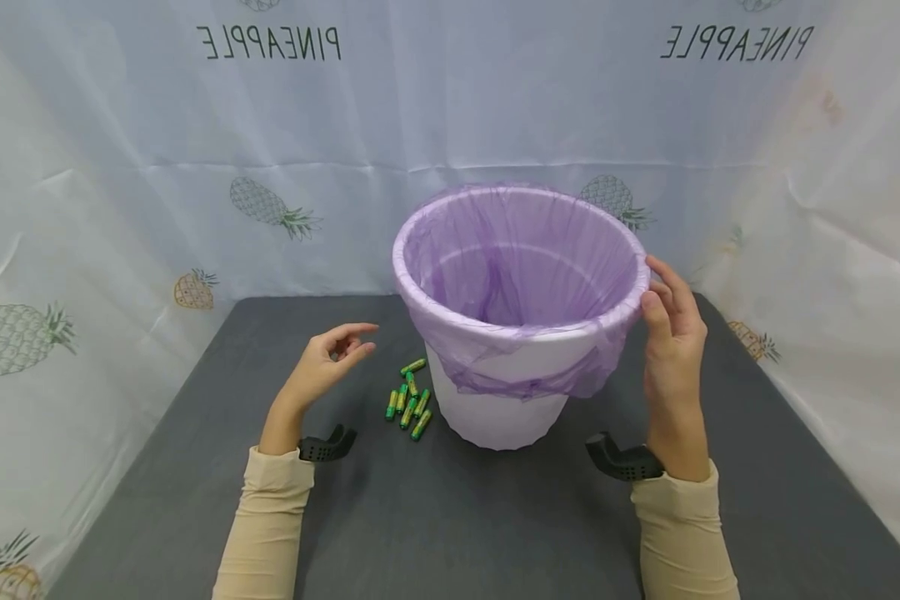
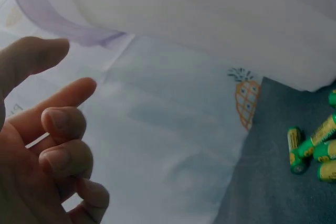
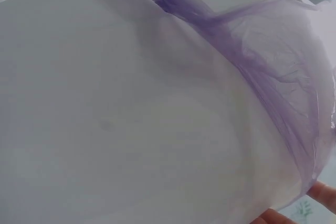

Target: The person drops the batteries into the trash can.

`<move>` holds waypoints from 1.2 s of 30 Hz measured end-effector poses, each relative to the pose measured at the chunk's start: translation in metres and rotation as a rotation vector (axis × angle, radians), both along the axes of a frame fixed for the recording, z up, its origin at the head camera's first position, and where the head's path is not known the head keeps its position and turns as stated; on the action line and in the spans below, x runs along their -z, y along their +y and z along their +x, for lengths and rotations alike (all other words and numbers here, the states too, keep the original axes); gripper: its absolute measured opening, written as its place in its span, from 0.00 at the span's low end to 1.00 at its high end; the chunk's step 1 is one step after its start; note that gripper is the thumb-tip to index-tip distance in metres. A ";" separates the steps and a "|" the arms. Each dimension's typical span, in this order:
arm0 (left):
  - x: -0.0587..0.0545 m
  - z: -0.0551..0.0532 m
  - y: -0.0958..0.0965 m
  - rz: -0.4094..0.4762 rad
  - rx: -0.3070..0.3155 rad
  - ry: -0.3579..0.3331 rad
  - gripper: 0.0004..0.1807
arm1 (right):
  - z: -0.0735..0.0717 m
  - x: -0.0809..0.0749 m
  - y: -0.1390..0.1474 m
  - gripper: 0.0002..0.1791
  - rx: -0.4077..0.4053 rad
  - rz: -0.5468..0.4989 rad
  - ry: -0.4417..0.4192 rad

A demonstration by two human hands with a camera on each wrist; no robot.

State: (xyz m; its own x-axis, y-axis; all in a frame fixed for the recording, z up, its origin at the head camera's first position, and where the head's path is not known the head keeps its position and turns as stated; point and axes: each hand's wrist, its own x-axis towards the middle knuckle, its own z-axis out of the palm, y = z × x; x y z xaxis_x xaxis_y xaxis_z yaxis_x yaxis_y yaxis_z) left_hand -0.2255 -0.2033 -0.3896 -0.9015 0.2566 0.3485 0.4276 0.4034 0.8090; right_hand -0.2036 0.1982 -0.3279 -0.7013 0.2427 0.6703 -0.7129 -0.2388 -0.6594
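A white trash bin point(image 1: 502, 421) stands on the dark table, lined with a purple plastic bag point(image 1: 525, 367) folded over its rim. My right hand point(image 1: 675, 333) is at the right side of the rim, thumb and fingertips touching the outside. In the right wrist view, fingers point(image 3: 323, 195) show at the bag's lower edge. To the left of the bin my left hand point(image 1: 330, 354) hovers with loosely bent fingers and holds nothing. Several green and yellow batteries point(image 1: 422, 425) lie on the table between it and the bin; some also show in the left wrist view.
The dark table point(image 1: 465, 525) reaches back to a pale curtain point(image 1: 345, 117) printed with pineapples, which also hangs along both sides. Black wrist mounts point(image 1: 622, 458) sit on both forearms, below tan sleeves point(image 1: 678, 533).
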 end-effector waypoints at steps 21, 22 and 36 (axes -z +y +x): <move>0.051 -0.017 -0.010 -0.167 0.158 -0.228 0.22 | -0.001 0.000 0.002 0.20 -0.016 0.023 -0.007; 0.053 -0.018 -0.010 -0.177 0.162 -0.240 0.22 | -0.001 0.000 0.002 0.20 -0.016 0.023 -0.006; 0.058 -0.021 -0.015 -0.246 0.199 -0.333 0.26 | 0.000 0.000 0.001 0.19 -0.010 0.017 0.018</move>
State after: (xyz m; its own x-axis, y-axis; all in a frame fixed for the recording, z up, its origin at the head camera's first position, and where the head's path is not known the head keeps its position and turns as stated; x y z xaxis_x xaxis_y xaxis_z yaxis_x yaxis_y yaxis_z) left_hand -0.2465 -0.2179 -0.4479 -0.8790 0.4747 -0.0452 0.2487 0.5373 0.8059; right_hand -0.2036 0.1993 -0.3279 -0.6914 0.2241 0.6869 -0.7224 -0.2345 -0.6505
